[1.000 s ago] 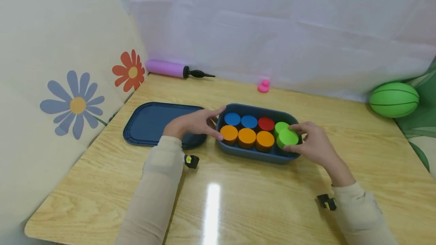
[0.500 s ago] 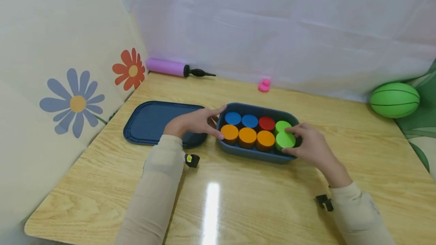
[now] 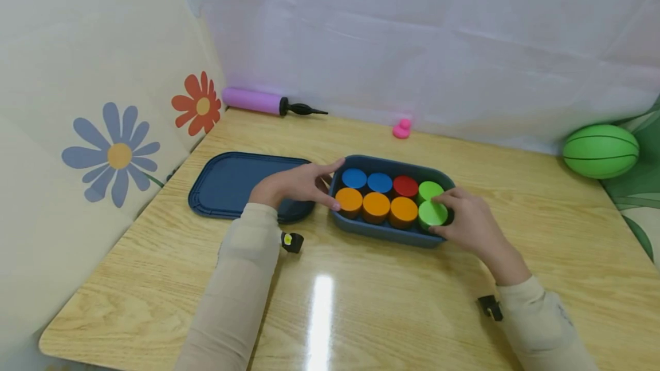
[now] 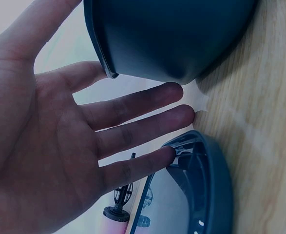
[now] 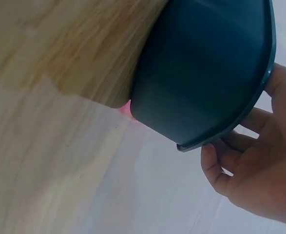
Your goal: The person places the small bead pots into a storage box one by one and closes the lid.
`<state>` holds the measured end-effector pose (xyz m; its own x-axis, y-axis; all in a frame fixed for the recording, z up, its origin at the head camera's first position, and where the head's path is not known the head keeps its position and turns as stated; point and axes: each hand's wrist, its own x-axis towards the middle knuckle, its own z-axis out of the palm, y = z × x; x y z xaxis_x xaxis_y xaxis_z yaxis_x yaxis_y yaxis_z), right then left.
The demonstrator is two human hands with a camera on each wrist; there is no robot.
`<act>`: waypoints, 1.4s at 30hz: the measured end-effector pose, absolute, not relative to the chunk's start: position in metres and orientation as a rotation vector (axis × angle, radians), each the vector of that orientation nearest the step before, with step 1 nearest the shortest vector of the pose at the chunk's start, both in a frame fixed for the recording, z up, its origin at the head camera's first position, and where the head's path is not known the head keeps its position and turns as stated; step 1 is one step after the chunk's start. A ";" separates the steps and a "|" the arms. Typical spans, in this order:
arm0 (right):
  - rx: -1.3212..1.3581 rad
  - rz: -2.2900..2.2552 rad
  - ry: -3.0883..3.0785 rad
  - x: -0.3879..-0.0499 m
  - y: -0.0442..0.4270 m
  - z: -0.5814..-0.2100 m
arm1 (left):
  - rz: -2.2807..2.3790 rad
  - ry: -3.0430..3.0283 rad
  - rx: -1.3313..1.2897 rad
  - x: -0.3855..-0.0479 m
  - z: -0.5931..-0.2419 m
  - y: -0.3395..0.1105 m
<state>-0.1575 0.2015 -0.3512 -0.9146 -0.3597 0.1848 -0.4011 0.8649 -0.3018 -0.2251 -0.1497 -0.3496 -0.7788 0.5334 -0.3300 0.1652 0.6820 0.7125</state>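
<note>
A dark blue oblong box (image 3: 389,236) holds two rows of round, flat-topped cylinders. My right hand (image 3: 474,225) reaches over its right end and pinches the near green cylinder (image 3: 431,214) between thumb and finger; the far green cylinder (image 3: 429,190) sits just behind it. Beside these stand a red cylinder (image 3: 405,185), two blue cylinders (image 3: 354,178) and three orange cylinders (image 3: 376,206). At the left end, my left hand (image 3: 299,185) touches the box rim with spread thumb and index finger. The left wrist view shows its other fingers straight; the right fingertips are hidden in the right wrist view.
A dark blue lid (image 3: 227,185) lies left of the box, partly under the left hand. Along the back are a purple hand pump (image 3: 252,101) and a small pink object (image 3: 402,129). A green ball (image 3: 600,152) rests at the right rear of the wooden table (image 3: 402,302).
My right hand has moved slightly left and down with the near green cylinder, which now sits lower, in line with the orange ones. The left hand stays at the box's left end.
</note>
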 end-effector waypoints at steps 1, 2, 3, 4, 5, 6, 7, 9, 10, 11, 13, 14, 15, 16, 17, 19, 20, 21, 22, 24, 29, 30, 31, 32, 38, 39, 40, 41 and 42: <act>0.594 0.510 -2.920 -0.157 0.201 -0.351 | 0.932 2.368 0.536 -0.225 -0.349 -0.150; 0.591 0.508 -2.924 -0.157 0.201 -0.351 | 0.933 2.368 0.537 -0.225 -0.349 -0.150; 0.589 0.506 -2.927 -0.157 0.201 -0.351 | 0.933 2.368 0.537 -0.225 -0.349 -0.150; 0.587 0.501 -2.931 -0.157 0.201 -0.351 | 0.935 2.367 0.538 -0.225 -0.349 -0.150; 0.585 0.497 -2.934 -0.157 0.201 -0.351 | 0.935 2.367 0.538 -0.225 -0.349 -0.150; 0.584 0.493 -2.937 -0.157 0.201 -0.351 | 0.936 2.367 0.539 -0.225 -0.349 -0.150; 0.583 0.487 -2.939 -0.157 0.201 -0.351 | 0.937 2.366 0.540 -0.225 -0.349 -0.150; 0.582 0.476 -2.944 -0.157 0.201 -0.351 | 0.939 2.365 0.542 -0.225 -0.349 -0.150; 0.582 0.468 -2.946 -0.157 0.201 -0.350 | 0.938 2.365 0.542 -0.225 -0.349 -0.150; 0.584 0.461 -2.949 -0.157 0.201 -0.350 | 0.938 2.365 0.542 -0.225 -0.349 -0.150; 0.593 0.441 -2.953 -0.157 0.200 -0.350 | 0.940 2.364 0.542 -0.225 -0.349 -0.150; 0.598 0.429 -2.956 -0.157 0.200 -0.349 | 0.940 2.364 0.541 -0.224 -0.348 -0.150; 0.604 0.416 -2.958 -0.157 0.200 -0.349 | 0.941 2.365 0.540 -0.224 -0.348 -0.150; 0.609 0.402 -2.958 -0.157 0.200 -0.349 | 0.941 2.365 0.539 -0.224 -0.348 -0.150; 0.614 0.391 -2.959 -0.157 0.200 -0.348 | 0.941 2.365 0.538 -0.224 -0.348 -0.150; 0.622 0.372 -2.958 -0.157 0.199 -0.348 | 0.942 2.364 0.537 -0.224 -0.349 -0.150; 0.626 0.363 -2.956 -0.157 0.199 -0.348 | 0.941 2.364 0.536 -0.224 -0.349 -0.150; 0.629 0.360 -2.953 -0.158 0.199 -0.348 | 0.941 2.364 0.535 -0.225 -0.349 -0.150; 0.634 0.357 -2.949 -0.158 0.198 -0.348 | 0.941 2.365 0.534 -0.225 -0.350 -0.150; 0.643 0.353 -2.943 -0.158 0.198 -0.349 | 0.941 2.367 0.533 -0.225 -0.350 -0.150; 0.658 0.349 -2.929 -0.158 0.198 -0.349 | 0.934 2.372 0.535 -0.225 -0.350 -0.150; 0.660 0.344 -2.926 -0.158 0.198 -0.349 | 0.933 2.372 0.537 -0.226 -0.350 -0.149; 0.661 0.340 -2.922 -0.158 0.199 -0.349 | 0.932 2.372 0.539 -0.226 -0.350 -0.149; 0.662 0.332 -2.918 -0.157 0.199 -0.349 | 0.932 2.372 0.540 -0.226 -0.350 -0.149; 0.671 0.298 -2.906 -0.157 0.198 -0.348 | 0.928 2.376 0.546 -0.227 -0.350 -0.149; 0.671 0.295 -2.906 -0.157 0.198 -0.348 | 0.927 2.376 0.544 -0.227 -0.350 -0.149; 0.672 0.293 -2.907 -0.157 0.198 -0.348 | 0.925 2.377 0.543 -0.226 -0.350 -0.150; 0.673 0.290 -2.906 -0.157 0.198 -0.348 | 0.924 2.377 0.542 -0.226 -0.350 -0.150; 0.674 0.288 -2.907 -0.157 0.198 -0.348 | 0.924 2.377 0.540 -0.226 -0.349 -0.150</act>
